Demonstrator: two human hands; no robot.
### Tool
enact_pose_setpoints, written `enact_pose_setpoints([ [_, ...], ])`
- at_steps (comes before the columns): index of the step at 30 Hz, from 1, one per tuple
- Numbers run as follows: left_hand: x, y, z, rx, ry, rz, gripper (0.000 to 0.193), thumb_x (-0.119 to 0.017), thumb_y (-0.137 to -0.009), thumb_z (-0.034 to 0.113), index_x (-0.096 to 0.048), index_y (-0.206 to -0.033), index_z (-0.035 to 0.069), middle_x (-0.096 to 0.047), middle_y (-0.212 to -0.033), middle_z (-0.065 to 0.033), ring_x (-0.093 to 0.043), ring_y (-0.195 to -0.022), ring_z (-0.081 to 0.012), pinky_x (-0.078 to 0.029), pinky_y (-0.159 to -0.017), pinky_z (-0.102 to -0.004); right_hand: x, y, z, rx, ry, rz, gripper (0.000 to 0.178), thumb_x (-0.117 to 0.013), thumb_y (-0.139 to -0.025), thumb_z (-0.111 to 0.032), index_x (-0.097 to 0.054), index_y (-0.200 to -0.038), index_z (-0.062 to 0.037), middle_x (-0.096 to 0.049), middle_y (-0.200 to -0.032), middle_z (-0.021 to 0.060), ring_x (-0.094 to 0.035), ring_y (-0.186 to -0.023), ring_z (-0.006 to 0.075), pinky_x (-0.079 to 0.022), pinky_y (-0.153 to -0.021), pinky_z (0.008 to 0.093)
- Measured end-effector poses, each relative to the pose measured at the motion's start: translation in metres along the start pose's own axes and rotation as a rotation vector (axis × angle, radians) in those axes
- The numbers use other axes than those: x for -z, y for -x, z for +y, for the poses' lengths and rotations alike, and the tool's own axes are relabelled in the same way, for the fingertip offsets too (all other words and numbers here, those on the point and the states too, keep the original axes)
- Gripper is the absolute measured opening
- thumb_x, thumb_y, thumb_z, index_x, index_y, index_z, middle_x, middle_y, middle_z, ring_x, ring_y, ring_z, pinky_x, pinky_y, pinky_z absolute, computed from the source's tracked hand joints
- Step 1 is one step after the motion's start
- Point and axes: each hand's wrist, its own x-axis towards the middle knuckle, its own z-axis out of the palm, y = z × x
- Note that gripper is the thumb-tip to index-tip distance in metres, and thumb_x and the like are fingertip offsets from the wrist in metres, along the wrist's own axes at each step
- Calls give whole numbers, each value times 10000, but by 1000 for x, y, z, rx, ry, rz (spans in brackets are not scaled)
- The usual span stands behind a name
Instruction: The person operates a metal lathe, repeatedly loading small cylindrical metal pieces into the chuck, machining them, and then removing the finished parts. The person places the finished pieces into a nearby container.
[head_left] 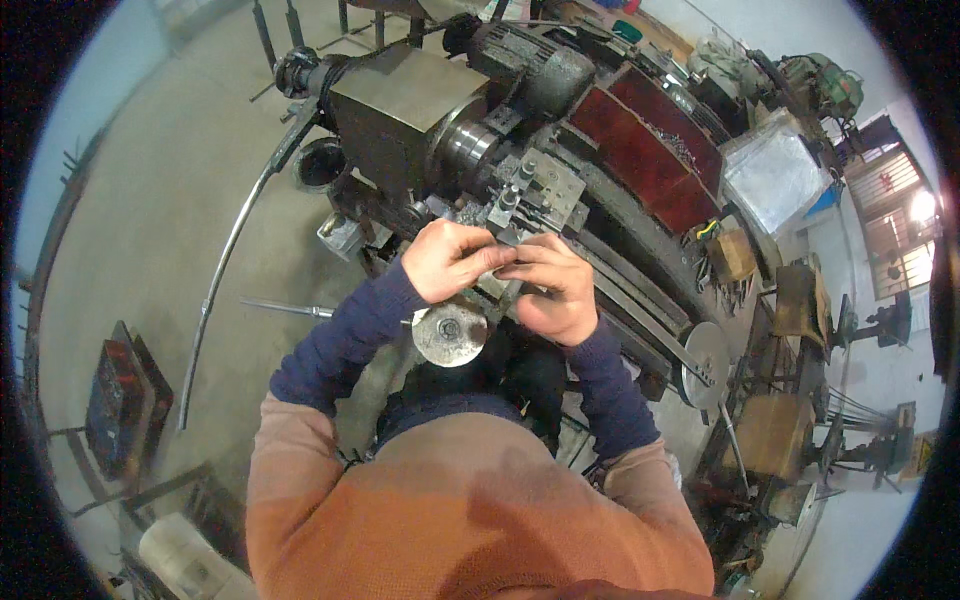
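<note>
Right, the small dark metal piece [517,268] sits pinched between both my hands, just below the lathe's tool post [535,190], its long axis hard to tell. My left hand [450,258] comes in from the left, fingers closed on it; my right hand [555,290] curls tight from the other side. Handwheel [450,335] sits underneath.

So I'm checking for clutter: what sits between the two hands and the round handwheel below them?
Nothing shows there in the head view: the left hand and right hand meet just above the handwheel, the left wrist almost over its rim.
</note>
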Motion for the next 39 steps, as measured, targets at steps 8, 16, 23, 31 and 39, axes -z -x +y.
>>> enact_pose_setpoints([
  [8, 0, 14, 15, 228, 620, -135, 219, -600, -808, 62, -592, -1009, -24, -625, -709, -53, -576, -619, -73, -470, -551, -210, -3, 27, 14, -47, -281, 23, 454, -615, -676, -410, -677, -871, -5, -626, -925, 136, -559, -857, 289, -418, -797, 359],
  [16, -3, 11, 10, 234, 558, -183, 229, -604, -811, 78, -591, -1023, -7, -621, -738, -45, -578, -604, -83, -470, -549, -227, -4, 30, 20, -29, -329, 14, 466, -606, -695, -418, -674, -883, 4, -620, -893, 137, -566, -847, 288, -410, -801, 355],
  [23, 45, 13, 0, 179, 287, -217, 302, -610, -788, 85, -557, -1070, -9, -588, -723, -32, -527, -667, -63, -466, -613, -233, 22, -4, 26, -107, -61, -80, 344, -615, -589, -238, -680, -875, -59, -633, -900, 123, -569, -830, 293, -440, -771, 349],
  [31, 199, 94, -83, 361, -221, 575, 268, -558, -775, 90, -579, -1028, 3, -596, -637, -43, -519, -524, -65, -415, -473, -208, 26, -123, 111, -86, 567, -471, 247, -603, -583, -208, -684, -756, -51, -631, -736, 150, -599, -686, 300, -488, -654, 339],
  [39, 226, 207, -122, 536, -912, 402, 389, -627, -732, 235, -550, -1067, 52, -604, -726, -161, -598, -662, -301, -458, -613, -372, -12, -132, 140, -349, 643, -545, 226, -605, -593, -211, -683, -742, -60, -620, -702, 170, -623, -662, 291, -498, -659, 338],
])
